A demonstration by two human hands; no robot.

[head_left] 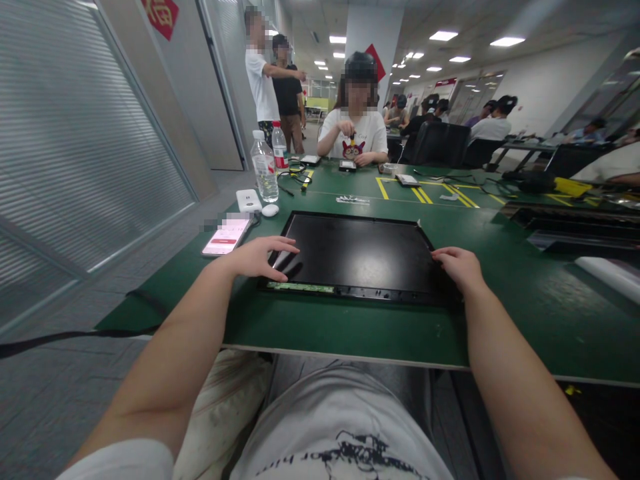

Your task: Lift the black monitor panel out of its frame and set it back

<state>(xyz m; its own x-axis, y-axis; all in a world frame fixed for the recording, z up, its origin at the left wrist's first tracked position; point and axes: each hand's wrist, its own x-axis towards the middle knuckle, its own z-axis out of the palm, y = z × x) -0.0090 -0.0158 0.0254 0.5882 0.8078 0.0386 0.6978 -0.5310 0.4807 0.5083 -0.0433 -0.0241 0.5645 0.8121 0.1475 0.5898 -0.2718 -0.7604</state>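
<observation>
A flat black screen panel (357,257) lies face up on the green table (350,327) in front of me, with a strip of green circuit board showing along its near left edge. My left hand (260,258) rests on the panel's near left corner, fingers stretched flat across the black surface. My right hand (460,267) sits at the panel's right edge near the front corner, fingers curled down against the edge. Nothing is lifted; the panel lies flat.
A phone with a lit pink screen (226,237) lies left of the panel, with a white charger (249,200), a white mouse (271,211) and two water bottles (264,167) behind it. A seated person (356,127) works across the table. More black panels (580,230) lie to the right.
</observation>
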